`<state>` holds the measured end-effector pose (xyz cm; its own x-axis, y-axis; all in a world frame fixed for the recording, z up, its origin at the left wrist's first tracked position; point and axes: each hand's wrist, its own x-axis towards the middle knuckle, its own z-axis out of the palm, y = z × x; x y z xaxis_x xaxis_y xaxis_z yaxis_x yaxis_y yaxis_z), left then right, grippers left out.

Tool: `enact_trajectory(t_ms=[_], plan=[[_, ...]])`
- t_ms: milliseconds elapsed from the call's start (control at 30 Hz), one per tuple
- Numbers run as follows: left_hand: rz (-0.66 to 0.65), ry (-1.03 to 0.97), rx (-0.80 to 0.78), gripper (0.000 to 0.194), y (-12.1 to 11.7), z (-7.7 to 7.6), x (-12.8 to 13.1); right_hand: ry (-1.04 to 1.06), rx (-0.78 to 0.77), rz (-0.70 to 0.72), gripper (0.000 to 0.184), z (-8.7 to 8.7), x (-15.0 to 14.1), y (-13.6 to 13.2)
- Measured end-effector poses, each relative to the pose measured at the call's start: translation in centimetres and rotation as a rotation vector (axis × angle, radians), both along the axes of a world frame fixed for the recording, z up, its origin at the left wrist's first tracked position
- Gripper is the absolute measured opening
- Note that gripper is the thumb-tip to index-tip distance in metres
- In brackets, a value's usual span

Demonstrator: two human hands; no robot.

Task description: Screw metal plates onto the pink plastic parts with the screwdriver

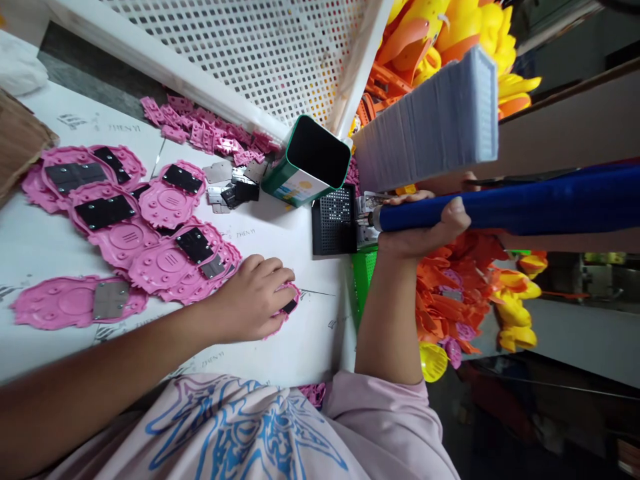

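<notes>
My right hand [425, 223] is wrapped round a blue electric screwdriver [510, 203]. Its bit end is over a black screw tray [335, 223] with small screws in its holes. Lower on the white table, my left hand [257, 297] lies over a pink plastic cover [296, 300], its fingers curled on it. Part of a black plate shows beside those fingers; most of the cover is hidden. To the left are several pink covers [170, 200], with black or grey metal plates screwed on.
A green tin box [310, 163] stands beside loose metal plates [223, 180] and small pink parts [200, 127]. A white perforated crate [250, 60] is behind. At the right are a stack of clear plastic trays [425, 127], orange parts [445, 300] and yellow toys [465, 33].
</notes>
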<state>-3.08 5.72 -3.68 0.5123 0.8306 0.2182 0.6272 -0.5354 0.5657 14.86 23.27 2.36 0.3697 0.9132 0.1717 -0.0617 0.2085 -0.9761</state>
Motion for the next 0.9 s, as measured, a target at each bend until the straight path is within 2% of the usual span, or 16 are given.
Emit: enact_trajectory(t_ms=[100, 200, 300, 367, 433, 600, 900], plan=[[-0.002, 0.006, 0.027, 0.025, 0.1, -0.2, 0.0, 0.025, 0.118, -0.027, 0.038, 0.6, 0.5, 0.2], [0.008, 0.015, 0.038, 0.025, 0.1, -0.4, 0.1, 0.033, 0.194, 0.008, 0.038, 2.0, 1.0, -0.6], [0.030, 0.025, 0.040, 0.031, 0.1, -0.5, 0.3, 0.041, 0.245, 0.162, 0.034, 3.4, 1.2, -3.3], [0.043, 0.034, 0.051, 0.034, 0.1, -0.5, 0.4, 0.052, 0.179, 0.277, 0.032, 3.8, 0.9, -5.9], [0.046, 0.042, 0.064, 0.034, 0.1, -0.5, 0.5, 0.078, 0.080, 0.377, 0.036, 3.5, 0.6, -8.5], [0.051, 0.060, 0.063, 0.019, 0.1, -0.5, 0.6, 0.122, 0.041, 0.526, 0.044, 1.8, 0.0, -12.9], [0.040, 0.075, 0.032, 0.017, 0.1, -0.1, 0.6, 0.070, 0.114, 0.507, 0.049, 0.2, -0.3, -14.2]])
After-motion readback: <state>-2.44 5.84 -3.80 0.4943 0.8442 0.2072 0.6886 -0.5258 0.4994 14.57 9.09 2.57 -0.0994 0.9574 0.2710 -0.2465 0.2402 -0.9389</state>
